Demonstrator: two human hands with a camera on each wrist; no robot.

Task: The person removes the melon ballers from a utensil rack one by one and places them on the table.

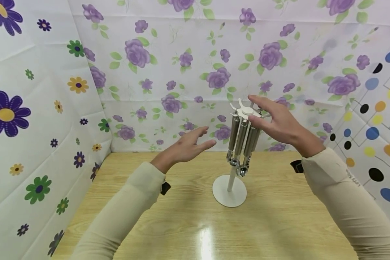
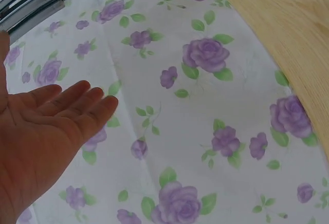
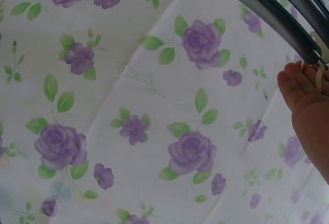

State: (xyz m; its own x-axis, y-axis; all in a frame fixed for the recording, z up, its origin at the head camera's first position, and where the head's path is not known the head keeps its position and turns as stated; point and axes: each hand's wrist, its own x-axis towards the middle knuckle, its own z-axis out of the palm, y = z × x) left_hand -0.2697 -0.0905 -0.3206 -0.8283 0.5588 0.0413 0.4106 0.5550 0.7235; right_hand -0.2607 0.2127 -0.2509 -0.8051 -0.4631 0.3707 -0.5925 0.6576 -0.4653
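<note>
A white utensil stand with a round base and a hooked top stands upright on the table. Several metal kitchen utensils hang from its hooks, grey handles up and shiny rounded heads down; their exact kinds are unclear. My right hand is at the right side of the hooked top, thumb and fingers spread apart around its edge. In the right wrist view its fingers lie close by a hook and a utensil handle; contact is hard to tell. Left of the stand, my left hand hovers with extended fingers, holding nothing.
The light wood table runs up to a back wall covered in purple-flowered cloth. Flower-printed cloth closes the left side, and dotted cloth the right. A dark strap piece sticks out at the right cuff.
</note>
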